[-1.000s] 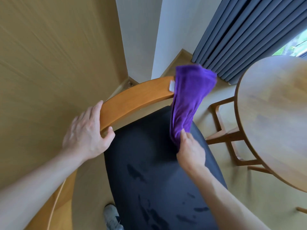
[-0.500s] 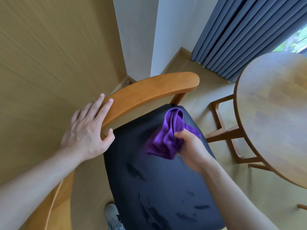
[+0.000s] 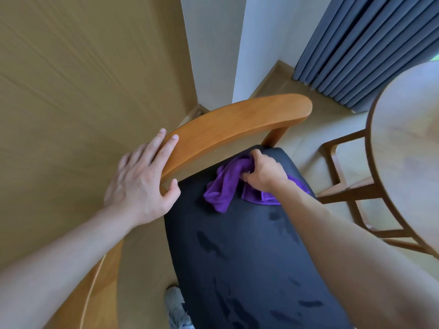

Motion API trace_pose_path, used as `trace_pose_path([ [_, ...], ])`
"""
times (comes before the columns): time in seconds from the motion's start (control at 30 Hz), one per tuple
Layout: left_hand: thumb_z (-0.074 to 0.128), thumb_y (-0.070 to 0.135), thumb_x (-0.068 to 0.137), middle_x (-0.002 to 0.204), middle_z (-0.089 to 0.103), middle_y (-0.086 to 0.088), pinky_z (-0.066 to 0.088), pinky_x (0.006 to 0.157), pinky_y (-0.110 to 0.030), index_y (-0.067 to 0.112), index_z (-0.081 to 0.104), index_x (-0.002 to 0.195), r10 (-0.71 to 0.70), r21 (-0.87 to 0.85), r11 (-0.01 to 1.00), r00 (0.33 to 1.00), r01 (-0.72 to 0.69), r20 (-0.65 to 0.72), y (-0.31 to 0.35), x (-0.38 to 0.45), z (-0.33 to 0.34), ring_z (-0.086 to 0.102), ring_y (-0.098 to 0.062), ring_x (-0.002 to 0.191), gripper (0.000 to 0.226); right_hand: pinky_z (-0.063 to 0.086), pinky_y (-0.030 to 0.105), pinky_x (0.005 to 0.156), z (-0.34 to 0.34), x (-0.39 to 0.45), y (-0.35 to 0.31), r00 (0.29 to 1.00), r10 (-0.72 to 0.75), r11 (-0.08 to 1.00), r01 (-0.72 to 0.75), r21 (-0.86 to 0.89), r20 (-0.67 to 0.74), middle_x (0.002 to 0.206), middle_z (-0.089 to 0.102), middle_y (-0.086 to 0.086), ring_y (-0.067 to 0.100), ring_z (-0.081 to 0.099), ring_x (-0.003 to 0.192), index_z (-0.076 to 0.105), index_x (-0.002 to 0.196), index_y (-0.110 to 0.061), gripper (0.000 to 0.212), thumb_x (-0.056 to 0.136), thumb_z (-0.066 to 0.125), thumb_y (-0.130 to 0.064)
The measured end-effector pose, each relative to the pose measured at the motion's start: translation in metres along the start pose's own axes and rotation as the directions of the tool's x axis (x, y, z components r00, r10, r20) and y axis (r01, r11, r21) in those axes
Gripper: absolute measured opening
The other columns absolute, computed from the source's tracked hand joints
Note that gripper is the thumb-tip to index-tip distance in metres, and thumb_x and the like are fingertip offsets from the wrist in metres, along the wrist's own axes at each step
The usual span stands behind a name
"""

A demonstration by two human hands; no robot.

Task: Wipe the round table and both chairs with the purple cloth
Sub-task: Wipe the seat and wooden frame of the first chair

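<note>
A chair with a curved wooden backrest (image 3: 237, 124) and a black padded seat (image 3: 249, 257) stands right below me. My right hand (image 3: 262, 170) is shut on the bunched purple cloth (image 3: 224, 186) and presses it onto the far corner of the seat, close to the backrest post. My left hand (image 3: 145, 176) grips the near part of the wooden backrest, fingers over the top and thumb underneath. Damp streaks show on the seat's nearer part. The round wooden table (image 3: 408, 143) is at the right edge, partly cut off.
A tan wall (image 3: 83, 79) runs close along the left of the chair. Grey pleated curtains (image 3: 370, 43) hang at the back right. The table's wooden legs and braces (image 3: 351, 193) stand just right of the seat. A shoe (image 3: 175, 307) shows at the bottom.
The cloth came down from the backrest's end onto the seat. My right hand then pushed it further toward the seat's far corner. My left hand stayed on the backrest.
</note>
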State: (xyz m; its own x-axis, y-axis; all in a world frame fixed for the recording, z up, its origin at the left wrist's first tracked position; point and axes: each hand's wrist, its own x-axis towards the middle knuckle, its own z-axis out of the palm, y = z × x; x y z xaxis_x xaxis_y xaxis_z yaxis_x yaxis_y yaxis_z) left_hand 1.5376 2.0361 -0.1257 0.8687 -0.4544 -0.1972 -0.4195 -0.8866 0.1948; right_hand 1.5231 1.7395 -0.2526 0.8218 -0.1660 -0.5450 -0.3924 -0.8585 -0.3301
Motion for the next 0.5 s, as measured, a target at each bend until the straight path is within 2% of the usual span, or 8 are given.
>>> trace_pose_path([
  [0.07, 0.051, 0.044, 0.083, 0.171, 0.018, -0.002, 0.035, 0.112, -0.054, 0.027, 0.016, 0.164, 0.004, -0.006, 1.000, 1.000, -0.004, -0.003, 0.000, 0.001, 0.000, 0.036, -0.030, 0.142, 0.090, 0.040, 0.037, 0.064, 0.002, -0.004, 0.011, 0.997, 0.075, 0.993, -0.073, 0.093, -0.013, 0.085, 0.056, -0.004, 0.028, 0.060, 0.089, 0.048, 0.098, -0.018, 0.047, 0.081, 0.067, -0.059],
  [0.13, 0.051, 0.044, 0.083, 0.171, 0.018, -0.001, 0.035, 0.112, -0.055, 0.028, 0.016, 0.164, -0.002, -0.017, 1.000, 1.000, 0.002, 0.001, -0.001, 0.001, -0.001, 0.037, -0.030, 0.142, 0.090, 0.038, 0.034, 0.057, 0.001, -0.021, 0.031, 0.978, 0.206, 0.956, -0.192, 0.222, -0.042, 0.079, 0.058, -0.003, 0.024, 0.059, 0.079, 0.057, 0.087, -0.019, 0.047, 0.081, 0.063, -0.065],
  [0.2, 0.049, 0.045, 0.083, 0.172, 0.017, 0.000, 0.035, 0.111, -0.055, 0.029, 0.015, 0.164, -0.006, -0.018, 1.000, 1.000, 0.006, 0.005, -0.001, 0.000, -0.002, 0.038, -0.030, 0.140, 0.089, 0.044, 0.034, 0.064, -0.001, -0.043, 0.059, 0.917, 0.397, 0.857, -0.352, 0.377, -0.046, 0.085, 0.068, 0.008, 0.029, 0.063, 0.082, 0.066, 0.082, -0.016, 0.048, 0.083, 0.063, -0.064],
  [0.27, 0.047, 0.046, 0.083, 0.172, 0.017, 0.001, 0.037, 0.109, -0.055, 0.029, 0.015, 0.164, -0.003, -0.019, 1.000, 1.000, 0.003, 0.009, -0.001, 0.001, -0.002, 0.041, -0.030, 0.137, 0.089, 0.050, 0.038, 0.080, -0.004, -0.066, 0.089, 0.830, 0.557, 0.737, -0.491, 0.464, -0.006, 0.102, 0.070, 0.020, 0.037, 0.065, 0.095, 0.067, 0.094, -0.006, 0.048, 0.086, 0.068, -0.053],
  [0.3, 0.046, 0.046, 0.083, 0.171, 0.017, 0.001, 0.038, 0.109, -0.055, 0.029, 0.016, 0.164, -0.002, -0.022, 1.000, 1.000, 0.002, 0.009, -0.001, 0.001, -0.002, 0.042, -0.030, 0.136, 0.088, 0.050, 0.041, 0.088, -0.001, -0.076, 0.100, 0.806, 0.591, 0.721, -0.523, 0.454, -0.009, 0.113, 0.066, 0.024, 0.040, 0.063, 0.105, 0.061, 0.105, -0.002, 0.048, 0.087, 0.070, -0.045],
  [0.37, 0.044, 0.047, 0.083, 0.171, 0.018, 0.001, 0.039, 0.109, -0.055, 0.029, 0.016, 0.164, -0.004, -0.025, 1.000, 1.000, 0.005, 0.012, 0.000, 0.002, -0.003, 0.042, -0.030, 0.136, 0.088, 0.045, 0.048, 0.098, 0.007, -0.092, 0.107, 0.824, 0.542, 0.823, -0.481, 0.304, -0.164, 0.128, 0.052, 0.025, 0.044, 0.054, 0.118, 0.047, 0.123, -0.001, 0.051, 0.087, 0.071, -0.028],
  [0.43, 0.043, 0.048, 0.083, 0.171, 0.018, 0.001, 0.039, 0.109, -0.056, 0.029, 0.016, 0.164, -0.009, -0.025, 1.000, 1.000, 0.010, 0.017, 0.001, 0.001, -0.004, 0.042, -0.030, 0.137, 0.088, 0.040, 0.053, 0.105, 0.014, -0.097, 0.093, 0.869, 0.285, 0.958, -0.273, 0.089, -0.405, 0.139, 0.043, 0.022, 0.043, 0.044, 0.126, 0.039, 0.139, -0.011, 0.066, 0.082, 0.070, -0.025],
  [0.5, 0.042, 0.049, 0.083, 0.171, 0.019, 0.001, 0.039, 0.109, -0.057, 0.029, 0.016, 0.164, -0.010, -0.022, 1.000, 1.000, 0.010, 0.019, 0.001, 0.001, -0.004, 0.042, -0.031, 0.137, 0.087, 0.032, 0.056, 0.113, 0.016, -0.082, 0.078, 0.892, 0.074, 0.993, -0.107, -0.050, -0.446, 0.154, 0.033, 0.014, 0.038, 0.033, 0.139, 0.033, 0.149, -0.024, 0.073, 0.085, 0.066, -0.034],
])
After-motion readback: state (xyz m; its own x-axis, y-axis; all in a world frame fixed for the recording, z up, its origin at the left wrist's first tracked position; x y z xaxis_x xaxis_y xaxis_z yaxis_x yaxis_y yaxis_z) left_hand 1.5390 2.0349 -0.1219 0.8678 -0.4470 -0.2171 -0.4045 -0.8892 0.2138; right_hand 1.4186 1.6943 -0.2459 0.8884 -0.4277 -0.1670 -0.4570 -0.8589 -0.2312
